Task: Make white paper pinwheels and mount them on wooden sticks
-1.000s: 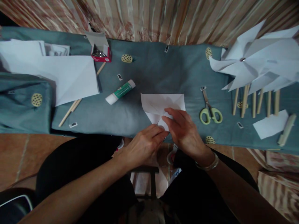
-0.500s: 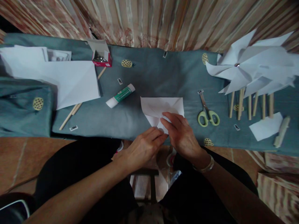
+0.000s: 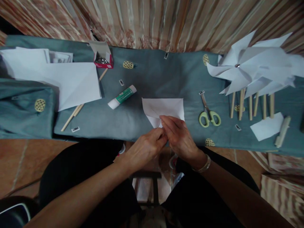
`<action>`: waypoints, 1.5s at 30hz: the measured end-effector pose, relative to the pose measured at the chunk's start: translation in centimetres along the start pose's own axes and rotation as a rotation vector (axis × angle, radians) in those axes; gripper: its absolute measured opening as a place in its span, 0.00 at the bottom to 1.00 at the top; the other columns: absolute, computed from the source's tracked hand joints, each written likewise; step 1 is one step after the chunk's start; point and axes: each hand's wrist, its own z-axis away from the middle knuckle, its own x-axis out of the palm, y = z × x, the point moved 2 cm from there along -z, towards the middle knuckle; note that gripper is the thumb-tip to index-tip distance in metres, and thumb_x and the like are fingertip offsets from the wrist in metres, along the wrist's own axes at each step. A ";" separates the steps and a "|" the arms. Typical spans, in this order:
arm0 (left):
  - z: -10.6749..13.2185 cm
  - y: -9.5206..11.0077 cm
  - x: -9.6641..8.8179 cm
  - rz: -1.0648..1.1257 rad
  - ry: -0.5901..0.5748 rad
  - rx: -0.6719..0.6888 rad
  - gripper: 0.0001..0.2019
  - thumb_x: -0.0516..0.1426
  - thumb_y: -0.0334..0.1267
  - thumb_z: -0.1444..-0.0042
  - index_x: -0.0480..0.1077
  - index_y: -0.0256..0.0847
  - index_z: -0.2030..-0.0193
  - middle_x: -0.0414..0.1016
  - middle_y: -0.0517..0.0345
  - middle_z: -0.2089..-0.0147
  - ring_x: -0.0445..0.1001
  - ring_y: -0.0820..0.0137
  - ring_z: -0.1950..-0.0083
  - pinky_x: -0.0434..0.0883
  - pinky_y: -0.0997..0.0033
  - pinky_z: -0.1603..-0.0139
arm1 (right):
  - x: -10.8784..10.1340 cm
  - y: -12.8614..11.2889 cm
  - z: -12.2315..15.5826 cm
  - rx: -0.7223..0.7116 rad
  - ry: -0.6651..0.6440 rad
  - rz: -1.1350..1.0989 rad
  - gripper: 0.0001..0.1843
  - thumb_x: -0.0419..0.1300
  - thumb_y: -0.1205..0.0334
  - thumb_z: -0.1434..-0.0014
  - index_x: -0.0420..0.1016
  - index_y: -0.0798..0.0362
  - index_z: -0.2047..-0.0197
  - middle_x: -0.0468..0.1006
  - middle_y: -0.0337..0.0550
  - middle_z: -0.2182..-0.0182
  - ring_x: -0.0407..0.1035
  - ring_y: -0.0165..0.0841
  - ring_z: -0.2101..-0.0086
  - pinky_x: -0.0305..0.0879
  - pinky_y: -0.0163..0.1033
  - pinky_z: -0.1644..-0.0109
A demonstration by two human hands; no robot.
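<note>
A white paper square point(image 3: 163, 107) with folds and cuts lies on the blue-grey cloth point(image 3: 152, 79) near its front edge. My left hand point(image 3: 145, 147) pinches the paper's near corner with closed fingers. My right hand point(image 3: 179, 136) rests on the same near part, fingers bent and pressing on the paper. The fingertips of both hands meet at the paper's lower point. A bracelet sits on my right wrist.
A glue stick point(image 3: 122, 97) lies left of the paper, green scissors point(image 3: 208, 114) to its right. Finished paper pinwheels point(image 3: 251, 68) on wooden sticks lie at far right. White sheets point(image 3: 59, 79), loose sticks point(image 3: 71, 116) and a red box of pins point(image 3: 102, 59) are at left.
Both hands have drawn slightly nearer to me along the paper's lower corner, and the fingers have closed tighter together. The view has shifted a little; the paper stays in place.
</note>
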 end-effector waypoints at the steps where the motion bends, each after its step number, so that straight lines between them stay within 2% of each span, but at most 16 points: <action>1: -0.1 0.0 0.0 -0.008 0.000 0.000 0.09 0.49 0.30 0.34 0.69 0.34 0.56 0.72 0.50 0.58 0.73 0.67 0.58 0.77 0.68 0.62 | 0.0 -0.1 0.1 -0.011 0.000 0.016 0.23 0.45 0.70 0.32 0.57 0.55 0.35 0.74 0.56 0.45 0.67 0.45 0.44 0.66 0.53 0.42; 6: -0.2 0.0 0.1 -0.044 0.046 0.021 0.09 0.48 0.29 0.34 0.69 0.34 0.54 0.71 0.51 0.58 0.73 0.68 0.60 0.77 0.69 0.63 | -0.9 0.3 0.1 0.007 0.039 0.022 0.21 0.46 0.71 0.34 0.62 0.55 0.39 0.73 0.57 0.43 0.67 0.45 0.44 0.67 0.53 0.43; 9: -0.1 0.0 0.1 -0.056 0.065 0.030 0.10 0.49 0.29 0.34 0.69 0.33 0.52 0.70 0.51 0.57 0.73 0.69 0.60 0.77 0.69 0.62 | -1.8 1.8 -1.1 0.118 0.082 -0.009 0.25 0.46 0.71 0.35 0.61 0.51 0.36 0.70 0.52 0.40 0.64 0.42 0.40 0.64 0.54 0.38; 11: 0.0 -0.1 0.1 -0.053 0.067 0.037 0.09 0.50 0.29 0.35 0.69 0.33 0.51 0.70 0.50 0.55 0.74 0.68 0.59 0.78 0.69 0.60 | -2.1 3.3 -2.3 0.192 0.093 0.002 0.26 0.45 0.70 0.34 0.60 0.53 0.34 0.67 0.54 0.38 0.60 0.43 0.37 0.61 0.54 0.36; 12: 0.0 -0.1 0.0 -0.052 0.067 0.040 0.09 0.50 0.29 0.35 0.69 0.33 0.51 0.71 0.50 0.55 0.74 0.68 0.59 0.78 0.68 0.60 | -2.1 4.0 -3.0 0.218 0.053 0.007 0.26 0.46 0.68 0.34 0.59 0.55 0.33 0.65 0.56 0.36 0.58 0.44 0.36 0.59 0.55 0.35; 17: 0.1 -0.3 -0.6 -0.071 0.094 0.048 0.10 0.50 0.29 0.35 0.69 0.34 0.51 0.72 0.50 0.55 0.75 0.69 0.60 0.77 0.71 0.63 | -2.1 6.3 -4.9 0.228 0.027 0.018 0.22 0.47 0.63 0.33 0.67 0.57 0.39 0.74 0.56 0.44 0.66 0.46 0.42 0.61 0.57 0.39; 22: 0.7 -2.3 -2.5 -0.117 0.197 0.032 0.10 0.51 0.30 0.35 0.70 0.39 0.50 0.73 0.53 0.53 0.74 0.69 0.55 0.76 0.70 0.59 | -3.7 7.0 -3.5 0.241 0.068 -0.002 0.17 0.53 0.61 0.35 0.75 0.53 0.46 0.80 0.50 0.51 0.72 0.45 0.50 0.66 0.56 0.44; 24: 0.9 -3.3 -3.5 -0.138 0.268 0.044 0.10 0.52 0.30 0.36 0.72 0.38 0.53 0.74 0.52 0.54 0.74 0.67 0.55 0.76 0.68 0.58 | -4.5 7.0 -2.5 0.287 0.071 -0.042 0.16 0.55 0.60 0.37 0.77 0.52 0.49 0.82 0.49 0.55 0.75 0.43 0.55 0.70 0.52 0.49; 26: 0.9 -4.2 -4.3 -0.179 0.273 0.022 0.10 0.52 0.28 0.37 0.74 0.37 0.56 0.74 0.50 0.55 0.73 0.65 0.56 0.76 0.65 0.60 | -5.1 6.8 -1.5 0.372 0.055 -0.086 0.15 0.58 0.59 0.39 0.78 0.52 0.51 0.83 0.46 0.62 0.77 0.40 0.64 0.73 0.46 0.56; 29: 0.7 -4.5 -5.0 -0.210 0.319 -0.006 0.12 0.51 0.26 0.38 0.74 0.39 0.56 0.74 0.48 0.55 0.73 0.62 0.55 0.76 0.60 0.59 | -5.4 6.1 -0.2 0.429 0.031 -0.128 0.13 0.59 0.58 0.39 0.80 0.53 0.54 0.84 0.44 0.67 0.78 0.38 0.69 0.73 0.43 0.62; 31: 0.6 -4.1 -5.0 -0.184 0.345 -0.007 0.14 0.51 0.25 0.39 0.73 0.40 0.52 0.74 0.48 0.53 0.73 0.62 0.53 0.76 0.58 0.57 | -5.6 5.6 0.4 0.421 0.041 -0.117 0.13 0.59 0.58 0.39 0.80 0.53 0.55 0.84 0.45 0.66 0.78 0.39 0.67 0.73 0.43 0.61; 35: 0.4 -3.4 -4.8 -0.082 0.333 0.005 0.18 0.50 0.21 0.42 0.71 0.37 0.47 0.75 0.46 0.49 0.72 0.61 0.50 0.76 0.56 0.53 | -6.0 5.0 0.8 0.364 0.099 -0.083 0.12 0.56 0.61 0.37 0.79 0.52 0.54 0.83 0.48 0.60 0.78 0.41 0.59 0.72 0.48 0.53; 39: 0.5 -3.9 -4.7 0.019 0.262 -0.069 0.16 0.52 0.22 0.45 0.74 0.38 0.53 0.77 0.50 0.50 0.73 0.61 0.49 0.75 0.55 0.50 | -5.9 3.9 0.6 0.318 0.150 -0.173 0.12 0.55 0.64 0.36 0.78 0.51 0.54 0.82 0.47 0.58 0.76 0.40 0.57 0.71 0.48 0.51; 42: 0.5 -4.2 -4.7 0.073 0.235 -0.119 0.11 0.56 0.27 0.44 0.76 0.38 0.56 0.79 0.51 0.55 0.74 0.62 0.52 0.74 0.57 0.50 | -4.9 2.4 0.3 0.269 0.116 -0.304 0.09 0.58 0.64 0.37 0.77 0.52 0.56 0.82 0.45 0.61 0.76 0.37 0.60 0.72 0.45 0.53; 45: 0.6 -4.2 -4.7 0.092 0.214 -0.186 0.12 0.55 0.30 0.42 0.77 0.39 0.55 0.79 0.52 0.57 0.74 0.63 0.52 0.74 0.59 0.51 | -3.6 1.2 -0.1 0.206 0.067 -0.363 0.08 0.59 0.65 0.38 0.76 0.54 0.55 0.81 0.46 0.62 0.75 0.36 0.59 0.71 0.44 0.52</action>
